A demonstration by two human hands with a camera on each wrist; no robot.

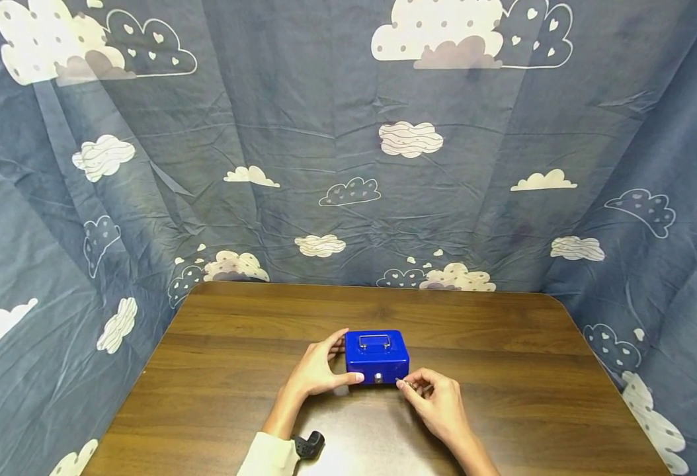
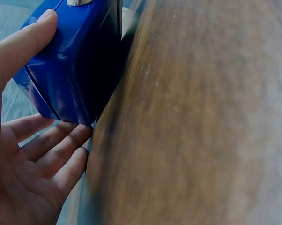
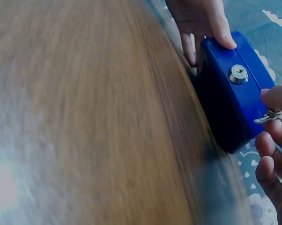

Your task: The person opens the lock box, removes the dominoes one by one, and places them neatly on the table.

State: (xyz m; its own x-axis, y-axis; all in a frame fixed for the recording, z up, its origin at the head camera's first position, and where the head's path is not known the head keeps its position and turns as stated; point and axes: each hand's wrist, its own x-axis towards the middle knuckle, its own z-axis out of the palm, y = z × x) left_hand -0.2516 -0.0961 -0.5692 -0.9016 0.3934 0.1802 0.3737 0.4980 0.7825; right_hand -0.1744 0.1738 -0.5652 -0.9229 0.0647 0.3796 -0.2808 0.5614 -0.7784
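A blue metal cash box [image 1: 377, 356] with a wire handle [image 1: 375, 342] on its lid stands on the table. A silver lock cylinder [image 3: 238, 74] with a keyhole sits on its front face, and no key is in it. My left hand [image 1: 316, 371] holds the box by its left end, thumb on the front face and fingers against the side. Between thumb and fingertips my right hand [image 1: 439, 400] pinches small silver keys [image 3: 271, 116], close to the front right corner of the box and to the right of the lock.
The brown wooden table [image 1: 235, 410] reaches out on all sides of the box. Behind it and at both sides hangs a blue curtain [image 1: 301, 119] with white clouds. A black band [image 1: 309, 445] is on my left wrist, by the pale sleeve [image 1: 270, 456].
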